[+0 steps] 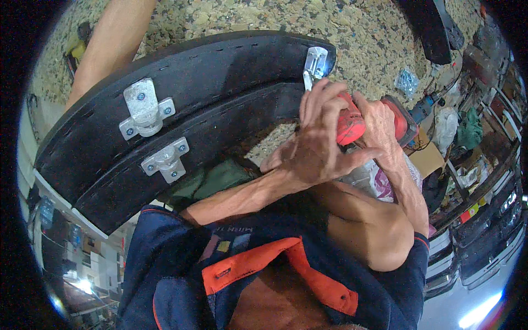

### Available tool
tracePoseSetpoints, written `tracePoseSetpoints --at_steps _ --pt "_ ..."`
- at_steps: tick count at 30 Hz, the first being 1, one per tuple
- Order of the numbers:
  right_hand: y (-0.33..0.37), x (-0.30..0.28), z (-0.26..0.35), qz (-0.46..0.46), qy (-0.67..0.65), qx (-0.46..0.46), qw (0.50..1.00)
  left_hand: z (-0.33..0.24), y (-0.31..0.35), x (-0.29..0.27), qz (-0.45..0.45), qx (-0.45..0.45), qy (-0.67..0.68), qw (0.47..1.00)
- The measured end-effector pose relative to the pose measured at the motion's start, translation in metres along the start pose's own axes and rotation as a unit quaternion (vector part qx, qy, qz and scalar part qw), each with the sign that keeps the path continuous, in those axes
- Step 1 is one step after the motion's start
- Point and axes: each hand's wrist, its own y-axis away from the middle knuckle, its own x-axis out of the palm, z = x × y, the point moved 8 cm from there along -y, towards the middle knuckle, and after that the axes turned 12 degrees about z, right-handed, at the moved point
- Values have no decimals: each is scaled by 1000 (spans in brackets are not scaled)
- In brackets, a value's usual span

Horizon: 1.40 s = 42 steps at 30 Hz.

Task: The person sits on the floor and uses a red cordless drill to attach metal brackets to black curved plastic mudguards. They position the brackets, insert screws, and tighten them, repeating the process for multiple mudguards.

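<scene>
My right hand (382,124) is closed round the handle of a red cordless drill (351,122), whose dark base (406,122) sticks out to the right. Beside the drill's rear end, my left hand (316,135) is cupped with its fingers apart and thumb stretched out. Just beyond the left fingertips, a shiny metal bracket (315,61) sits on the right end of a long curved black panel (220,77), lit brightly. My fingers hide the drill's tip. Farther left, the panel carries a larger screwed-on bracket (144,107) and a smaller one (166,159).
Beneath the panel lies a speckled stone floor (247,15). A bare limb (113,49) reaches the panel's far left edge. My bent knee (388,236) is close below the drill. Plastic bags (444,126), a cardboard piece (426,154) and a crumpled clear wrapper (406,82) lie to the right.
</scene>
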Motion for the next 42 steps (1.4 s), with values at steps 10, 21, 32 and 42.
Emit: tracePoseSetpoints --at_steps 10,21,32,42 --pt "-8 12 -8 -10 29 -15 999 20 -10 18 23 16 -26 999" --pt "-15 8 -8 -3 31 -18 999 27 -10 24 26 22 -26 999" --pt "-20 16 -13 17 42 -18 999 30 -12 23 37 25 -42 998" --pt "-19 23 -11 20 39 36 998 37 -8 15 52 38 7 998"
